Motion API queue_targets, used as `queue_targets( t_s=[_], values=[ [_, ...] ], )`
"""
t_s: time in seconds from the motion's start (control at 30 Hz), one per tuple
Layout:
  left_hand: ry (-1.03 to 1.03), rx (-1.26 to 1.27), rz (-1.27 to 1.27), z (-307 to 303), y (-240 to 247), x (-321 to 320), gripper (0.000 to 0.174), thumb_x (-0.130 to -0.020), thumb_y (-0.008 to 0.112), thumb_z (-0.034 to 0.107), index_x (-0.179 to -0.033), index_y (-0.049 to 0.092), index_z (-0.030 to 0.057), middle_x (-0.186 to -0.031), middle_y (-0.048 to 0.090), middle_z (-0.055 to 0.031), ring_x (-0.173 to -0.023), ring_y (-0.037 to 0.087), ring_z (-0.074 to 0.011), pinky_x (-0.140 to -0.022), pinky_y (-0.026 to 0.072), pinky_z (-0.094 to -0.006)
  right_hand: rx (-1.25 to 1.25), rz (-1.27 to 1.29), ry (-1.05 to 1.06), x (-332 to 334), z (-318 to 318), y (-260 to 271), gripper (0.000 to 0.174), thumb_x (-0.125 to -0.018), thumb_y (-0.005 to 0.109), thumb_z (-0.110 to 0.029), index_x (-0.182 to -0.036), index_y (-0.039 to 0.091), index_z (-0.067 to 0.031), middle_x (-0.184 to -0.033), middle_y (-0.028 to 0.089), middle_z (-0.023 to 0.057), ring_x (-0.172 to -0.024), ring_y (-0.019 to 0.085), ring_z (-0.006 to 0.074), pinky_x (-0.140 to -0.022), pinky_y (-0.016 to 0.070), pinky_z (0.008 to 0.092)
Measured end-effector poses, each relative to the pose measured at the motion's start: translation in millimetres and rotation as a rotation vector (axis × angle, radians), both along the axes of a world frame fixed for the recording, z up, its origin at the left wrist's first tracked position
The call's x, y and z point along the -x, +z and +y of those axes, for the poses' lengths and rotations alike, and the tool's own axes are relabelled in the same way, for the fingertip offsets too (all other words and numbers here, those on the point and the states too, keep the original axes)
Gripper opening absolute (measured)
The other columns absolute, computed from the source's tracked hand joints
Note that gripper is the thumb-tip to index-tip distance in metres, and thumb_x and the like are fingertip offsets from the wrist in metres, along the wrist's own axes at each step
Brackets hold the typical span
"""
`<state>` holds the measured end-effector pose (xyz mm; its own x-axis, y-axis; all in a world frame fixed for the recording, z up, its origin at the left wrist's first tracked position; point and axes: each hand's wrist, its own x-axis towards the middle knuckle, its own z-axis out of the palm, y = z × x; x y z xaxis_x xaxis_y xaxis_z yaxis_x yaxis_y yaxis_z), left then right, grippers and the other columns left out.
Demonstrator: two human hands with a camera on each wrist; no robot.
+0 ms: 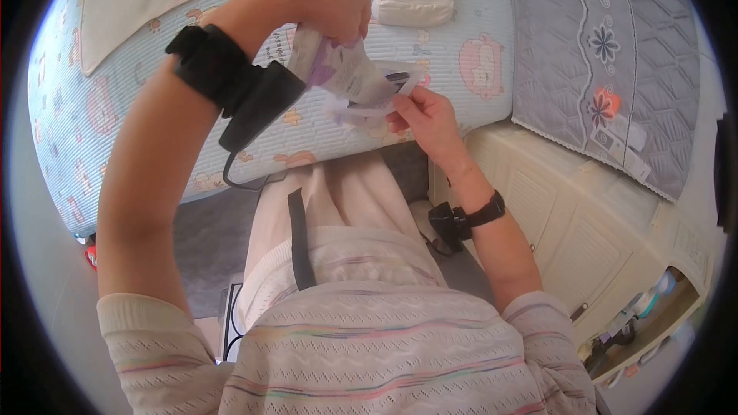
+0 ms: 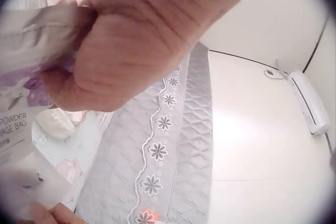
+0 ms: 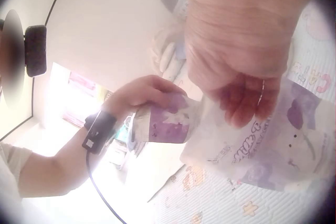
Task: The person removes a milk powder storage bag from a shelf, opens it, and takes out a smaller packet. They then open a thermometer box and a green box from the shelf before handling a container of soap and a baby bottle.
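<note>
L hand (image 1: 334, 6) has fingers curled over upper edge of purple/white packet (image 2: 14, 125), thumb on near face; nearly closed, only packet thickness between. R hand (image 1: 427, 119) pinches rim of frosted bag (image 3: 218, 149), thumb vs index; other fingertips bunched behind, exact spread n/a. Both pcs are in the air between the hands, above near edge of printed mat (image 1: 65, 142), film overlapping packet; can't tell if bag is in it, joined or separate. 2-pt hold prob. b/c film is limp: L takes wt from above, R keeps rim spread approx. taut. White soft case (image 1: 415, 9) sits on mat just beyond L hand, prob. parked out of the way. Grey quilted cover (image 1: 661, 69) lies over cabinet (image 1: 530, 184), prob. as dust protection. Qty: hands 2, packet 1, bag 1 (visible), mat 1, cover 1, cabinet 1, case shows 2 lobes, 1 or 2 pcs unclear.
</note>
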<state>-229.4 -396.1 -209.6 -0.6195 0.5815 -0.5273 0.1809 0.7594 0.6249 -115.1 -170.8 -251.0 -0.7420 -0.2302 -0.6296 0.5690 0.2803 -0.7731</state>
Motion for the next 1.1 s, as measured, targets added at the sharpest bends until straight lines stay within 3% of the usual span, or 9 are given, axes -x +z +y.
queue_targets(
  t_s=[0.13, 0.2, 0.5, 0.73, 0.83, 0.9, 1.1],
  values=[
    [0.056, -0.032, -0.230, -3.1, 4.3, -1.1, 0.037, -0.058, 0.059, 0.004, -0.094, 0.069, 0.0025, -0.084, 0.068, -0.0134, -0.073, 0.065, -0.0231, -0.064, 0.0515, -0.0320, -0.015, 0.018, 0.037, 2.4, -1.9, 1.4, 0.015, -0.089, 0.055, -0.011, -0.082, 0.059, 0.0018, -0.069, 0.062, 0.0059, -0.056, 0.054, 0.0083, -0.055, 0.0460, 0.0222],
    [-0.073, 0.034, -0.163, 1.5, 0.4, -0.6, 0.035, -0.059, 0.059, 0.004, -0.092, 0.070, 0.0028, -0.083, 0.068, -0.0126, -0.073, 0.065, -0.0221, -0.063, 0.0512, -0.0324, 0.006, 0.011, 0.020, 3.1, -4.4, -1.4, 0.016, -0.089, 0.055, -0.012, -0.082, 0.059, 0.0016, -0.069, 0.061, 0.0057, -0.057, 0.054, 0.0084, -0.055, 0.0458, 0.0219],
    [-0.215, 0.056, 0.093, 28.0, -16.5, -1.7, 0.022, -0.065, 0.059, 0.006, -0.084, 0.069, 0.0015, -0.080, 0.066, -0.0168, -0.073, 0.064, -0.0284, -0.065, 0.0505, -0.0348, -0.016, 0.015, 0.041, 6.7, -10.6, -2.5, 0.018, -0.088, 0.056, -0.013, -0.078, 0.058, 0.0015, -0.067, 0.061, 0.0065, -0.056, 0.054, 0.0094, -0.056, 0.0456, 0.0229],
    [-0.112, 0.030, 0.093, 42.4, -14.3, -26.2, 0.015, -0.067, 0.060, 0.004, -0.079, 0.068, 0.0003, -0.080, 0.065, -0.0178, -0.074, 0.063, -0.0340, -0.065, 0.0503, -0.0384, 0.003, 0.016, 0.023, 5.8, -12.3, -4.2, 0.018, -0.088, 0.056, -0.013, -0.077, 0.057, 0.0018, -0.067, 0.061, 0.0065, -0.056, 0.054, 0.0094, -0.055, 0.0453, 0.0233],
    [-0.199, 0.140, 0.204, 39.8, 4.4, -23.7, 0.014, -0.067, 0.062, 0.005, -0.079, 0.067, -0.0016, -0.080, 0.064, -0.0204, -0.076, 0.063, -0.0349, -0.065, 0.0505, -0.0400, -0.030, 0.034, 0.039, 6.8, -12.0, 0.3, 0.019, -0.088, 0.056, -0.014, -0.077, 0.057, 0.0021, -0.067, 0.061, 0.0066, -0.056, 0.054, 0.0093, -0.055, 0.0453, 0.0233],
    [-0.089, 0.149, 0.306, 36.9, 7.1, -22.8, 0.014, -0.065, 0.063, 0.004, -0.077, 0.066, -0.0038, -0.078, 0.063, -0.0228, -0.077, 0.063, -0.0357, -0.065, 0.0506, -0.0413, -0.057, 0.061, 0.059, 8.0, -12.5, -0.6, 0.019, -0.088, 0.057, -0.014, -0.077, 0.057, 0.0022, -0.067, 0.060, 0.0064, -0.056, 0.054, 0.0092, -0.054, 0.0454, 0.0236],
    [-0.100, 0.055, 0.111, 41.6, -4.5, -32.5, 0.018, -0.065, 0.060, 0.006, -0.081, 0.067, -0.0008, -0.081, 0.064, -0.0202, -0.080, 0.062, -0.0351, -0.068, 0.0501, -0.0408, -0.005, 0.032, 0.017, 7.7, -13.9, -1.1, 0.020, -0.087, 0.056, -0.013, -0.075, 0.057, 0.0027, -0.066, 0.061, 0.0068, -0.055, 0.055, 0.0101, -0.053, 0.0462, 0.0247]
  ],
)
